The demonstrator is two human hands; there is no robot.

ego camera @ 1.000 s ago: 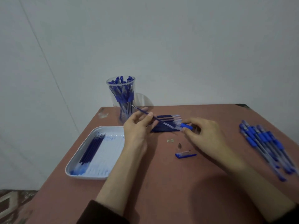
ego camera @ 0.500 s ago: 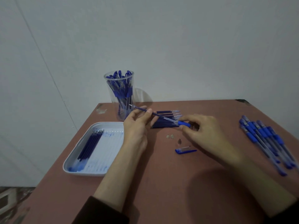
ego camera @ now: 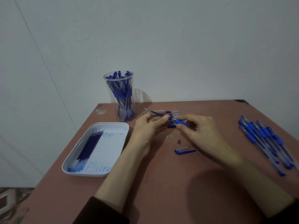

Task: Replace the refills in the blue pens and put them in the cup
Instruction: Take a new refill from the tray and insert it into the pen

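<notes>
My left hand (ego camera: 148,126) pinches a thin blue refill (ego camera: 154,112) whose tip points up-left. My right hand (ego camera: 202,131) grips the blue-gripped pen barrel (ego camera: 181,122), and the refill's other end runs into it. Behind my fingers lies a stack of fresh refills (ego camera: 174,113). A clear cup (ego camera: 121,96) full of blue pens stands at the table's back left. Several blue pens (ego camera: 265,143) lie in a row at the right. A blue pen cap (ego camera: 185,151), a metal tip cone (ego camera: 179,141) and a small clear piece (ego camera: 170,136) lie between my arms.
A white tray (ego camera: 113,167) holding several used refills sits on the left of the reddish table (ego camera: 161,183), its floor smeared with blue ink. A pale wall rises right behind the table. The table's left edge drops to a patterned floor.
My hands have drawn closer together, and more of the refill has gone into the barrel. The view has shifted slightly.
</notes>
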